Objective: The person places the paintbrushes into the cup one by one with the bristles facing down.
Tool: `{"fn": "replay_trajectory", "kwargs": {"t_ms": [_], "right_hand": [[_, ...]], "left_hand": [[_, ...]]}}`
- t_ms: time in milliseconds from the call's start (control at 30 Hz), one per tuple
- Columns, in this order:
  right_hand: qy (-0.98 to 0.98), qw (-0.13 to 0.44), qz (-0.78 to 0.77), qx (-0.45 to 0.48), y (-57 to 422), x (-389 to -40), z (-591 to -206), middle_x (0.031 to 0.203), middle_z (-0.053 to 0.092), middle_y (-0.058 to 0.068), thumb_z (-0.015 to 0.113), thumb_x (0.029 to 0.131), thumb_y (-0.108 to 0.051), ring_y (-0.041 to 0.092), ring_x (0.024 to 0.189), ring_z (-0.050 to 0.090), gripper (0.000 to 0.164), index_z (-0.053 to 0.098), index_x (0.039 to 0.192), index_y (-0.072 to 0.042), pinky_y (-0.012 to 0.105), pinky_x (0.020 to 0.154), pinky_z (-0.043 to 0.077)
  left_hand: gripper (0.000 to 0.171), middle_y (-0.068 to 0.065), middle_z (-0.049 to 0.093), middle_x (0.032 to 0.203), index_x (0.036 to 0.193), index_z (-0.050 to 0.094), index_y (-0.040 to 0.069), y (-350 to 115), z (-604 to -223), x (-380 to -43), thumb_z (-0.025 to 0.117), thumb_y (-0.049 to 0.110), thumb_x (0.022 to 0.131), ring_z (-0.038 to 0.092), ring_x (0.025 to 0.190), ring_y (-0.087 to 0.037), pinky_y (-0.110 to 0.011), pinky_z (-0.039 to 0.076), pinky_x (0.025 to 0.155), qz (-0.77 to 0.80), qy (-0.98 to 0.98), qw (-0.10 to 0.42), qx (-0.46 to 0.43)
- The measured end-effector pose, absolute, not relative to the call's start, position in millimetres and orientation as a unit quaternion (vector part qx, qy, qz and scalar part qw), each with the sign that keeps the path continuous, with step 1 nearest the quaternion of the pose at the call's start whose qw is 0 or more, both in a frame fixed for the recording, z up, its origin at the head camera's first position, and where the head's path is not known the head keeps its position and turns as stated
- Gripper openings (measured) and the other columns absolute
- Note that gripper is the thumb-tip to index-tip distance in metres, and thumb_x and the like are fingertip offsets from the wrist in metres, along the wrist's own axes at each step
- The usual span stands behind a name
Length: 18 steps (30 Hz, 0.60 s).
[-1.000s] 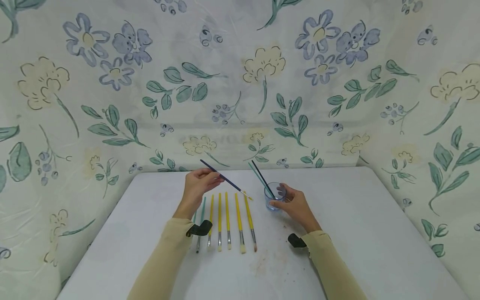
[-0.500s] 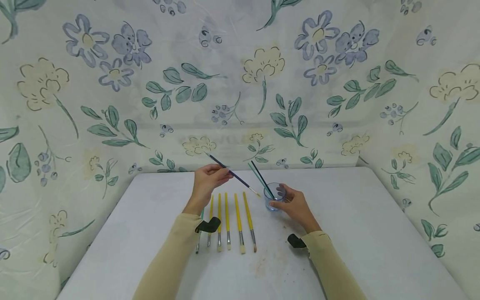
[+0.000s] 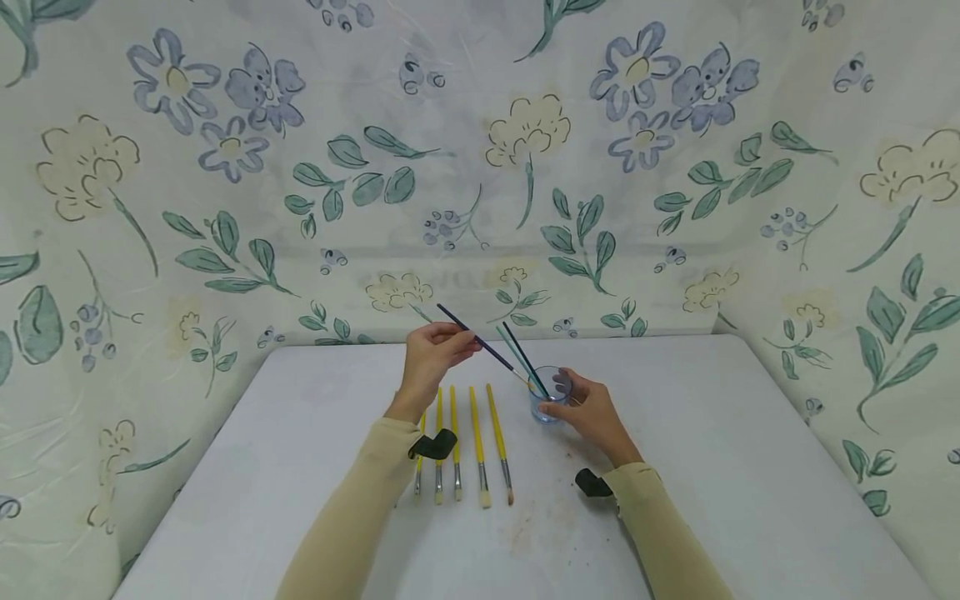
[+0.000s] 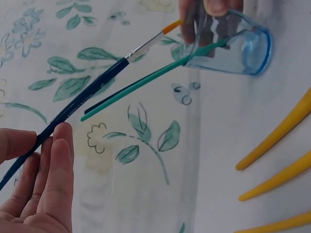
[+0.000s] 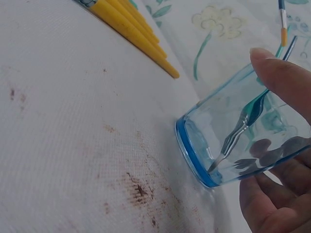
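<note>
Left hand has thumb and fingers clamped on blue brush by the handle, leaving the bristles free and angled down at cup; yellow brushes lie in a row below, apart from each other. Green brush and dark brush lean in cup, propped by its rim. Right hand has fingers clamped round cup, likely steadying it. Versus half a second ago, left hand and blue brush shifted right, tip now at rim, contact hard to tell; cup unmoved
</note>
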State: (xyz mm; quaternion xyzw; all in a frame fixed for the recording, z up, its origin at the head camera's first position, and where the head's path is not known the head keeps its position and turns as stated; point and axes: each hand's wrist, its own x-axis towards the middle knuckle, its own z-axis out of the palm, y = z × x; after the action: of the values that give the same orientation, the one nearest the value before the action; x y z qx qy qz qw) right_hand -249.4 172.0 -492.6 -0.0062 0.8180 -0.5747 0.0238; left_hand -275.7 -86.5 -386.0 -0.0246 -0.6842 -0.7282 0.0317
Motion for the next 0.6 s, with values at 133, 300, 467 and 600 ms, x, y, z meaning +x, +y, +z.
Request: {"fn": "replay_trajectory", "kwargs": {"t_ms": [133, 300, 467, 600], "right_hand": [[0.819, 0.026, -0.573, -0.003, 172, -248, -491, 0.154, 0.057, 0.011, 0.087, 0.084, -0.029, 0.033, 0.147, 0.049, 0.087, 0.043, 0.157, -0.011, 0.047, 0.122, 0.041], [0.817, 0.025, -0.576, -0.006, 172, -248, -490, 0.154, 0.057, 0.012, 0.087, 0.084, -0.029, 0.032, 0.148, 0.049, 0.087, 0.043, 0.157, -0.010, 0.047, 0.122, 0.041], [0.816, 0.025, -0.578, -0.005, 172, -248, -491, 0.154, 0.057, 0.012, 0.087, 0.084, -0.029, 0.032, 0.148, 0.049, 0.087, 0.044, 0.157, -0.010, 0.047, 0.122, 0.041], [0.815, 0.026, -0.579, -0.005, 172, -249, -491, 0.154, 0.057, 0.012, 0.087, 0.083, -0.029, 0.032, 0.148, 0.049, 0.088, 0.044, 0.157, -0.011, 0.047, 0.122, 0.041]], "left_hand": [[0.021, -0.005, 0.076, 0.086, 0.111, 0.063, -0.008, -81, -386, -277, 0.071, 0.003, 0.094, 0.076, 0.075, -0.009, -0.023, 0.065, 0.077, -0.726, -0.686, 0.035, -0.028], [0.019, -0.005, 0.075, 0.086, 0.108, 0.064, -0.008, -74, -387, -278, 0.072, 0.001, 0.094, 0.075, 0.073, -0.009, -0.022, 0.065, 0.076, -0.726, -0.686, 0.039, -0.026], [0.020, -0.015, 0.076, 0.096, 0.109, 0.065, -0.007, -68, -391, -279, 0.073, 0.004, 0.094, 0.076, 0.076, -0.010, -0.023, 0.065, 0.078, -0.714, -0.699, 0.038, -0.023], [0.020, -0.018, 0.076, 0.100, 0.109, 0.066, -0.006, -64, -393, -279, 0.073, 0.005, 0.093, 0.076, 0.078, -0.011, -0.024, 0.065, 0.079, -0.704, -0.709, 0.035, -0.028]]}}
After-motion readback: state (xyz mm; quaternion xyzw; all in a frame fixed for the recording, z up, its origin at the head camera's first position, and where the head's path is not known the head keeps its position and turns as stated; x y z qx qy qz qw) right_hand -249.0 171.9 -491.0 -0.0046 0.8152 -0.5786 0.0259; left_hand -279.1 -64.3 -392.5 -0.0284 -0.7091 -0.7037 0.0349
